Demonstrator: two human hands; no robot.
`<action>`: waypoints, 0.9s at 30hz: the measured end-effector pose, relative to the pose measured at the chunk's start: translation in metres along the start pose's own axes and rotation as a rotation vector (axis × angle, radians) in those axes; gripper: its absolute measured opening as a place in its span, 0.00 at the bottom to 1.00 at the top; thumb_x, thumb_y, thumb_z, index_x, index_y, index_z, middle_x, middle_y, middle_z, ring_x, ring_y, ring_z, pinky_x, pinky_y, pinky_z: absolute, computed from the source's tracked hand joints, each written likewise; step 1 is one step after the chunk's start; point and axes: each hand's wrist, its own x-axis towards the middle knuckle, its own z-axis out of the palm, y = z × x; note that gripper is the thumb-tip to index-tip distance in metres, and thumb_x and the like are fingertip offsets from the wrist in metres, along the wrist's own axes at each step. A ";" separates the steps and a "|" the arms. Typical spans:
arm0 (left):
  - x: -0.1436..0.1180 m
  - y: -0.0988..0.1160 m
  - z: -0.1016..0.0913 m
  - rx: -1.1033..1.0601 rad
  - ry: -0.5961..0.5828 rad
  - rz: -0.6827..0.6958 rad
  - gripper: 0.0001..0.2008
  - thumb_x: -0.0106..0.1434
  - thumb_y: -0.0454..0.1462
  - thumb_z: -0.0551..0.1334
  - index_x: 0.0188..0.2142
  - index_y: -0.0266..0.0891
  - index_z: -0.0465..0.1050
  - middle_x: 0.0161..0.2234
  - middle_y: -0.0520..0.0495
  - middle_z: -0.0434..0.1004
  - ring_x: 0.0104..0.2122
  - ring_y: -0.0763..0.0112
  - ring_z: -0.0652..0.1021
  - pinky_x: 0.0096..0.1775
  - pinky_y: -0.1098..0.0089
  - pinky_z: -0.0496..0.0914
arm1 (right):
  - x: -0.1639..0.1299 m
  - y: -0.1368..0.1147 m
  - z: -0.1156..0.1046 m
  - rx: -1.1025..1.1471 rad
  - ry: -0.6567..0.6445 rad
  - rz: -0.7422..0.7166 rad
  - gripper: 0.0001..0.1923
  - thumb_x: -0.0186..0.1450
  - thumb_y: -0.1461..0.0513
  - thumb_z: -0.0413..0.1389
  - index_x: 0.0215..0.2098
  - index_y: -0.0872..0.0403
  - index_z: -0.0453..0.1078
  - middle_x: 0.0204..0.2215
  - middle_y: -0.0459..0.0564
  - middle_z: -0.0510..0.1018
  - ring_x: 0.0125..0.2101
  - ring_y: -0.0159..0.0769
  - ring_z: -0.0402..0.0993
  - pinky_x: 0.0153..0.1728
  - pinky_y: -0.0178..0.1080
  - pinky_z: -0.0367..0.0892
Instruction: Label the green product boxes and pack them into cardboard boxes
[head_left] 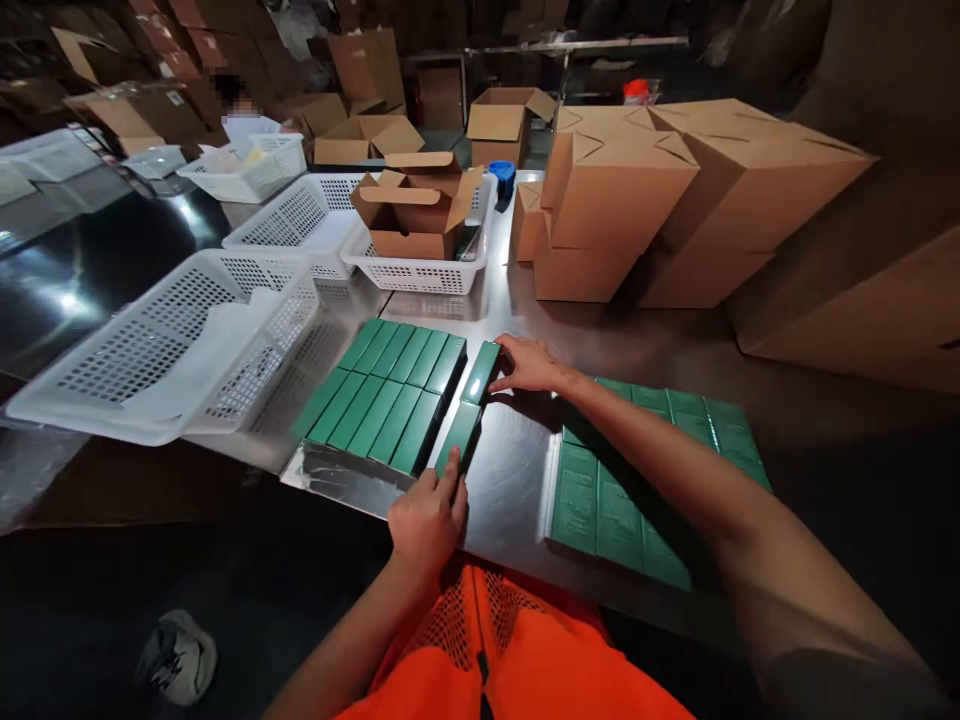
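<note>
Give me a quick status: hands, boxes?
Left hand on near green box. Right hand on far green box. Green stacks alongside, nothing blocking.

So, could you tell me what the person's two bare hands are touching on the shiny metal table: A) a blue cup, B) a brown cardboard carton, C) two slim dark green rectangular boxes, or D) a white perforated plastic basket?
C: the left hand rests on the nearer slim dark green rectangular box, and the right hand touches the farther one.
</note>
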 end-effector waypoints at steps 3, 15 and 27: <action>0.007 -0.015 0.001 0.098 0.014 -0.068 0.17 0.67 0.42 0.56 0.51 0.45 0.78 0.23 0.47 0.75 0.19 0.70 0.72 0.21 0.68 0.52 | 0.019 -0.015 0.015 -0.011 0.057 -0.017 0.35 0.51 0.49 0.70 0.50 0.54 0.64 0.49 0.59 0.72 0.51 0.59 0.65 0.48 0.54 0.60; 0.021 -0.004 -0.020 0.228 -0.209 -0.122 0.22 0.67 0.44 0.57 0.59 0.45 0.70 0.29 0.44 0.80 0.23 0.62 0.78 0.20 0.70 0.55 | 0.004 -0.018 0.012 0.032 0.080 -0.050 0.57 0.52 0.47 0.70 0.69 0.54 0.46 0.57 0.66 0.66 0.56 0.63 0.62 0.54 0.58 0.57; 0.109 0.072 -0.032 -0.388 -0.226 0.467 0.24 0.67 0.46 0.57 0.59 0.38 0.68 0.45 0.40 0.77 0.46 0.58 0.77 0.47 0.63 0.70 | -0.234 -0.050 -0.031 -0.229 0.227 -0.031 0.41 0.58 0.49 0.66 0.66 0.41 0.56 0.57 0.57 0.68 0.55 0.58 0.61 0.52 0.59 0.56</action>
